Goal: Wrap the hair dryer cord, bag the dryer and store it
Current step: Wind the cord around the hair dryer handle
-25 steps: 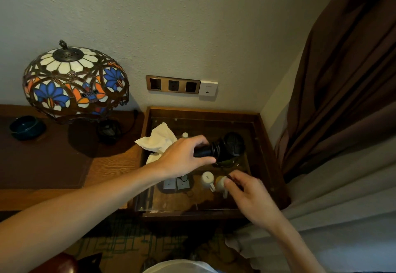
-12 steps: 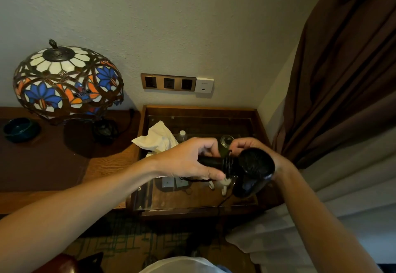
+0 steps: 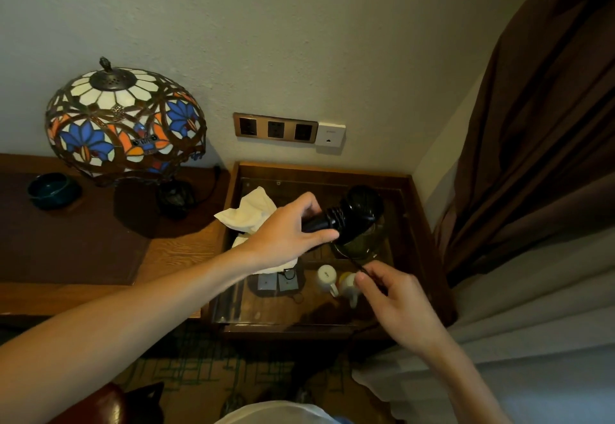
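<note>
A black hair dryer [image 3: 357, 214] is held over the glass-topped side table [image 3: 416, 224]. My left hand [image 3: 286, 234] grips its handle, with the head pointing right and back. Several turns of black cord circle the handle by my fingers. A thin black cord [image 3: 356, 264] runs from under the dryer down to my right hand [image 3: 396, 304], which pinches it between thumb and fingers, lower and nearer to me. No bag is in sight.
Under the glass lie white cups [image 3: 327, 279], sachets [image 3: 278, 282] and a round glass vessel [image 3: 362, 247]. A crumpled white tissue [image 3: 249, 212] lies at the table's left. A stained-glass lamp [image 3: 123, 124] and a dark bowl [image 3: 53, 189] stand on the desk; brown curtain [image 3: 532, 157] hangs right.
My right hand left the dryer's head and dropped toward me, now pinching the cord. My left hand moved the dryer back and away from me, over the table.
</note>
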